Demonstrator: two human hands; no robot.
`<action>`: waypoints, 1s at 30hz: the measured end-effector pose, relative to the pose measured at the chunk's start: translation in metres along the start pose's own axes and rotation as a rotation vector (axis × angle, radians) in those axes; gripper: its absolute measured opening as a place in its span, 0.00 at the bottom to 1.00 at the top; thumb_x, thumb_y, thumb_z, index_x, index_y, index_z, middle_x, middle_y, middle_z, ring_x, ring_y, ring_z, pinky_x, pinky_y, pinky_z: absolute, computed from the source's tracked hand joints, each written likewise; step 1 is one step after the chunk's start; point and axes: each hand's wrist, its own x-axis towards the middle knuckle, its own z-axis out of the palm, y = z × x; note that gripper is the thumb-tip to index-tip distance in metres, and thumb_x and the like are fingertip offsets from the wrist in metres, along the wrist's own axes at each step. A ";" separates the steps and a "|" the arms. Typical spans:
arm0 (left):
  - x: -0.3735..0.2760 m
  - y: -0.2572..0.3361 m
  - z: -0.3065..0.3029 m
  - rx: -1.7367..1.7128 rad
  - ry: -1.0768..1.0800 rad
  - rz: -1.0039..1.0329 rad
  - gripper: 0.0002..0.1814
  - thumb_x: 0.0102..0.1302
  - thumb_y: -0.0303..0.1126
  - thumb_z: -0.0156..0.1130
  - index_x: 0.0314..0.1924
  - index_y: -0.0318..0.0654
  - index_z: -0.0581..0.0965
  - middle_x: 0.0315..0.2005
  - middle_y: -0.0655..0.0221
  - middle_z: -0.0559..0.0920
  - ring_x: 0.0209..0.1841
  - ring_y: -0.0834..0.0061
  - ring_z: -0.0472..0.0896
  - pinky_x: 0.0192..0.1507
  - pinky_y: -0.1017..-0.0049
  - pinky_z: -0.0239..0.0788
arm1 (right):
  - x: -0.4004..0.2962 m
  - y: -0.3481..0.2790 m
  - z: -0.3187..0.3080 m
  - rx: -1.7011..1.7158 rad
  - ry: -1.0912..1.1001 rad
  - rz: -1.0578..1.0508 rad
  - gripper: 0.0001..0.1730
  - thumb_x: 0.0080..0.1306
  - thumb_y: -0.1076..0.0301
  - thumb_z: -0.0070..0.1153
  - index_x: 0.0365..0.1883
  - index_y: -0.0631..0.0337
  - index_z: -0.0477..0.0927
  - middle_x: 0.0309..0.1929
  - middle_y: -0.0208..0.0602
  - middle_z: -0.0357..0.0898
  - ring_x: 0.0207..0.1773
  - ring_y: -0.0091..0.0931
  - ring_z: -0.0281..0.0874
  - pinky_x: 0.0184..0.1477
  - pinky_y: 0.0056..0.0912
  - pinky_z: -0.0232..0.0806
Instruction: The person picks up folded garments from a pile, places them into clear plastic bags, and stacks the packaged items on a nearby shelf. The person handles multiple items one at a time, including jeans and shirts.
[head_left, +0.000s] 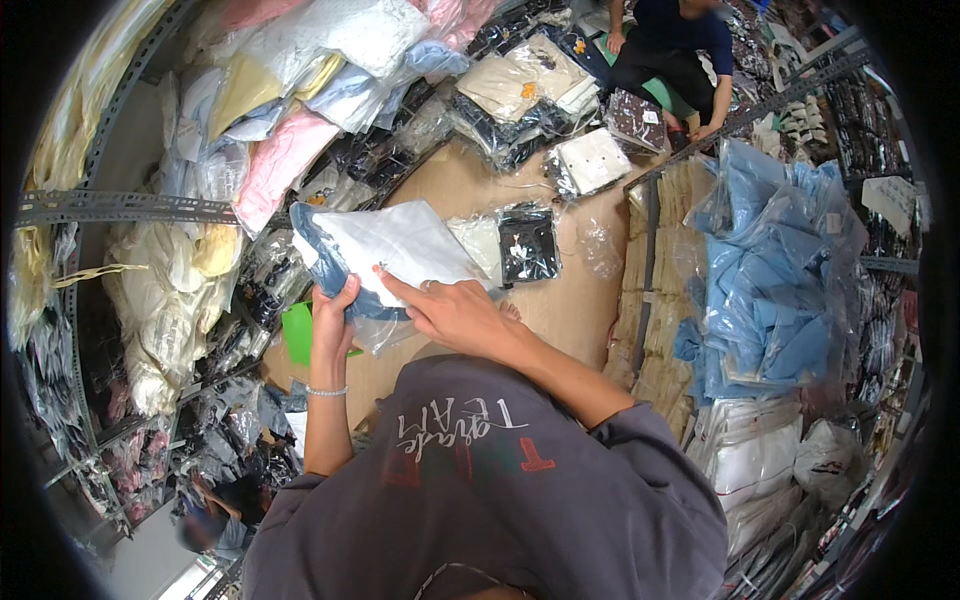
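My left hand (330, 311) grips the near left edge of a folded white and blue garment in a clear plastic bag (409, 232), thumb on top. My right hand (457, 311), with a ring on one finger, reaches across the package; its index finger rests beside a small orange motif on the white cloth. Past the package, on the wooden floor, lie a bagged black garment (529, 244) with a small print and a bagged pale garment (478, 244) beside it.
Metal racks with bagged clothes stand at the left (135, 206). Bagged blue garments (772, 277) are heaped at the right. Farther off are a bagged white garment (591, 161), stacked beige ones (517, 82) and a seated person (675, 67). A green plastic object (298, 334) and another person (225, 510) are at left.
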 end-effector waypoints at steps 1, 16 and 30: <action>-0.001 0.001 -0.001 0.009 0.009 -0.001 0.10 0.63 0.27 0.63 0.44 0.36 0.76 0.36 0.72 0.81 0.38 0.80 0.78 0.44 0.77 0.70 | 0.001 -0.001 -0.001 -0.003 -0.009 -0.005 0.40 0.59 0.66 0.54 0.70 0.43 0.58 0.26 0.45 0.79 0.22 0.38 0.78 0.25 0.41 0.70; -0.005 0.009 -0.004 0.006 -0.001 0.045 0.13 0.62 0.27 0.63 0.47 0.34 0.75 0.37 0.71 0.81 0.39 0.79 0.78 0.45 0.78 0.70 | 0.003 -0.005 -0.006 0.066 -0.006 -0.029 0.36 0.59 0.69 0.51 0.68 0.46 0.62 0.19 0.42 0.76 0.19 0.38 0.76 0.23 0.41 0.67; -0.024 0.056 0.051 -0.357 -0.412 -0.060 0.22 0.68 0.31 0.53 0.60 0.28 0.67 0.53 0.58 0.76 0.52 0.68 0.77 0.53 0.70 0.70 | 0.011 0.044 0.019 0.664 0.538 0.103 0.37 0.51 0.72 0.66 0.60 0.60 0.67 0.49 0.43 0.75 0.52 0.34 0.74 0.55 0.32 0.66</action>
